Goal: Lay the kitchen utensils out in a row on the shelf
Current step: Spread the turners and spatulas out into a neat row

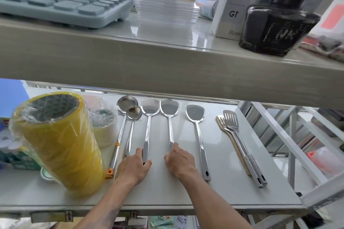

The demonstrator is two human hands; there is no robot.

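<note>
On the pale shelf (219, 163) under a cluttered upper shelf (167, 65), the left hand (133, 168) and right hand (181, 163) each grip a spatula handle.

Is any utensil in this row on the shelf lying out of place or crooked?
Yes. At the right end, the slotted turners lie stacked on one another and slanted, not side by side. On the left, the small ladle has its bowl overlapping the large ladle. The three spatulas between lie roughly parallel.
</note>
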